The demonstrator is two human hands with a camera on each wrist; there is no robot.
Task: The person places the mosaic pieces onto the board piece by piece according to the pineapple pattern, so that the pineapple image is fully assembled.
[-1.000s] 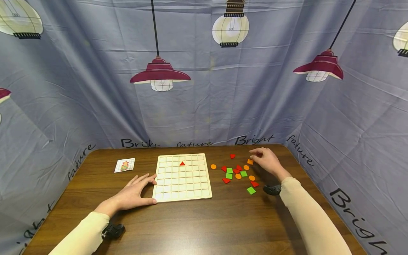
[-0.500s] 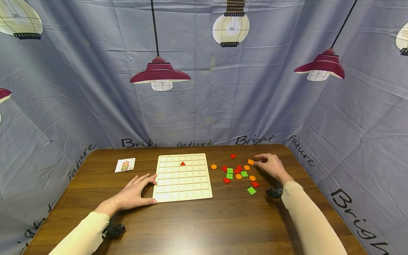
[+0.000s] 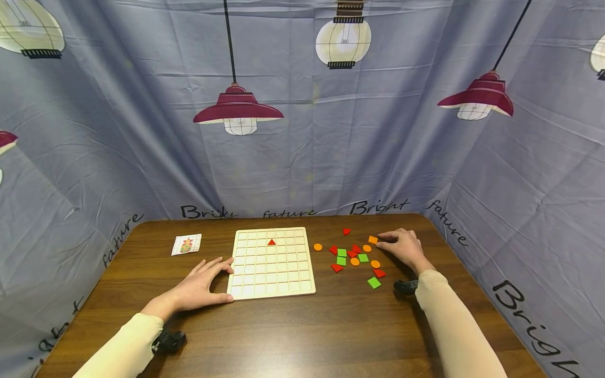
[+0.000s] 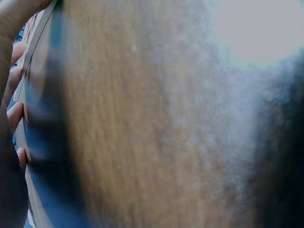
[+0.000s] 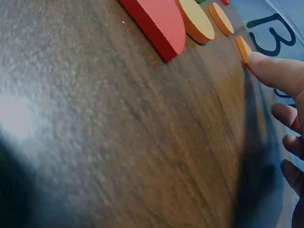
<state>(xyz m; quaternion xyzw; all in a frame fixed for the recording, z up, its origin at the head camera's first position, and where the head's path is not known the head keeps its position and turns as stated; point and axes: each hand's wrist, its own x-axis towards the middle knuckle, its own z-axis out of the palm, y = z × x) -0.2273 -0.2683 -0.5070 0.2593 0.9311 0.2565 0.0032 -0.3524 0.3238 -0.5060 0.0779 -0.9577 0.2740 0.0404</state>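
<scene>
My left hand [image 3: 200, 283] rests beside a pale gridded board [image 3: 288, 273], its fingers at the left edge and its thumb at the near left corner. In the left wrist view, fingers [image 4: 15, 113] touch the board's rim. One red triangle [image 3: 271, 242] lies in a cell near the board's far side. My right hand [image 3: 402, 247] pinches the right side of an orange square [image 3: 373, 239] lying on the table. The right wrist view shows the thumb against that orange square [image 5: 243, 49]; the forefinger's contact is hidden there.
Loose flat pieces lie between the board and my right hand: red ones [image 3: 379, 273], green squares [image 3: 374, 283] and orange discs [image 3: 318, 247]. A pattern card [image 3: 186, 244] sits at the far left of the wooden table [image 3: 283, 336]. A curtain [image 3: 378, 147] hangs behind.
My right hand drew back to the right from over the orange square to its right edge, then stayed nearly still. The left hand and the board have not visibly moved.
</scene>
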